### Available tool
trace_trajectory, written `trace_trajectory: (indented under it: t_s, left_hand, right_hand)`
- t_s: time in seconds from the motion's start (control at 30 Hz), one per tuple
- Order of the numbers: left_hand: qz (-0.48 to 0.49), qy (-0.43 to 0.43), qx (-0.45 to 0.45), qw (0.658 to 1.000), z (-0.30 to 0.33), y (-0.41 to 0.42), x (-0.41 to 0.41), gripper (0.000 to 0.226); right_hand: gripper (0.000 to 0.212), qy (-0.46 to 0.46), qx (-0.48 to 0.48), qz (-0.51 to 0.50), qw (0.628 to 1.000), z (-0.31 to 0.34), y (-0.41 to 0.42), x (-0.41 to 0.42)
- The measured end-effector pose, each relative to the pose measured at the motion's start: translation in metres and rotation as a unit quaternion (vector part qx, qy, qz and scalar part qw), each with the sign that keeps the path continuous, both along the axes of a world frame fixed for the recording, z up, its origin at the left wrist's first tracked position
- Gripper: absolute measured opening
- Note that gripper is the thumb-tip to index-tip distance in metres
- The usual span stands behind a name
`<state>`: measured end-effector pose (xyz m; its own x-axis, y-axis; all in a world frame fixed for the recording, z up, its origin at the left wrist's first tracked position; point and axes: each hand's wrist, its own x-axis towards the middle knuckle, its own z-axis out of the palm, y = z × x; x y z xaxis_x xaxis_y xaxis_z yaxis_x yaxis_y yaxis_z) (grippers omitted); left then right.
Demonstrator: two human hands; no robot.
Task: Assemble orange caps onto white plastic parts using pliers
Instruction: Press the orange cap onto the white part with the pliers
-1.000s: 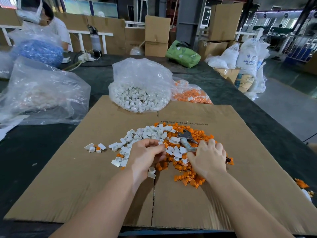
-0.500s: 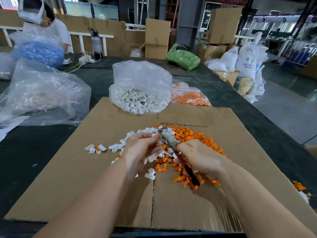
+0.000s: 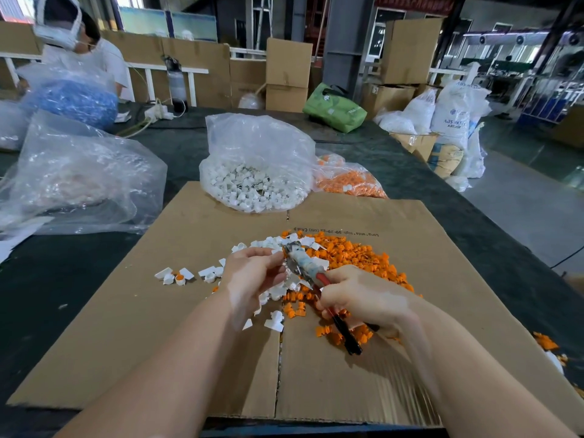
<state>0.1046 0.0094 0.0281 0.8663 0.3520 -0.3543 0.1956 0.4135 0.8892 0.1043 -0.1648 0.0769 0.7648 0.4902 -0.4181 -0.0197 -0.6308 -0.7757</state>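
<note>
Landmark: cardboard sheet point(image 3: 395, 358).

Right hand point(image 3: 360, 298), above the sheet's centre, has its fingers wrapped round the handles of the pliers point(image 3: 311, 273); the nose points up and left toward the left hand point(image 3: 252, 273). That angle likely brings the nose to the part rather than the part to the tool.

Left hand fingertips are curled together just at the nose, apparently pinching a small white piece; the piece itself is too hidden to confirm.

Loose white plastic parts point(image 3: 278, 245) and orange caps point(image 3: 354, 257) lie heaped mid-sheet, within reach of both hands. A few capped pieces point(image 3: 178, 276) sit apart toward the sheet's left, probably the done pile.

Versus half a second ago: the hands and pliers hold nearly the same pose, and the heaps are unchanged.
</note>
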Motion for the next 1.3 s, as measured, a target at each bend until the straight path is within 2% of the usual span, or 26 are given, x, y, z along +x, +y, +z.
trace_trajectory:
  t_s: [0.23, 0.33, 0.53, 0.67, 0.83, 0.9, 1.0, 1.07, 1.13, 1.23, 1.3]
  left_hand:
    - [0.006, 0.01, -0.023, 1.0, -0.001, -0.005, 0.0, 0.008]
    - [-0.001, 0.009, -0.037, 0.999, -0.003, -0.006, -0.002, 0.009]
    - [-0.003, 0.01, -0.034, 0.999, -0.002, -0.003, -0.002, 0.007]
    - [0.007, 0.007, -0.034, 0.999, 0.0, -0.004, -0.002, 0.007]
    - [0.021, -0.005, -0.021, 1.0, 0.004, -0.007, -0.003, 0.01]
    - [0.028, -0.01, -0.015, 0.999, 0.005, -0.008, -0.003, 0.008]
    - [0.044, -0.018, -0.004, 0.999, 0.003, -0.003, -0.003, 0.007]
    - [0.051, -0.021, 0.013, 0.998, -0.001, 0.002, -0.005, 0.008]
    - [0.039, -0.018, 0.04, 0.998, -0.005, 0.005, -0.009, 0.006]
    - [0.021, -0.022, 0.089, 0.996, -0.007, 0.003, -0.013, 0.017]
    - [0.01, -0.026, 0.126, 0.992, -0.007, -0.001, -0.014, 0.025]
  right_hand:
    - [0.009, -0.058, -0.041, 0.003, 0.997, -0.006, 0.003, -0.004]
    - [0.013, -0.048, -0.035, -0.001, 0.998, -0.003, 0.003, -0.005]
    - [0.007, -0.046, -0.037, 0.001, 0.998, -0.004, 0.006, -0.005]
    - [0.006, -0.092, -0.047, -0.004, 0.995, -0.009, 0.009, -0.006]
    - [0.017, -0.176, -0.059, -0.011, 0.983, -0.018, 0.009, -0.007]
    - [0.018, -0.187, -0.044, -0.02, 0.981, -0.024, 0.009, -0.008]
    - [0.011, -0.155, 0.026, -0.089, 0.984, -0.032, 0.005, -0.008]
    - [0.025, -0.208, -0.016, -0.143, 0.967, -0.038, 0.0, -0.002]
    - [0.036, -0.3, -0.124, -0.173, 0.93, -0.045, -0.007, 0.005]
    - [0.051, -0.366, -0.241, -0.163, 0.884, -0.055, -0.017, 0.016]
    - [0.058, -0.39, -0.261, -0.157, 0.869, -0.061, -0.02, 0.02]
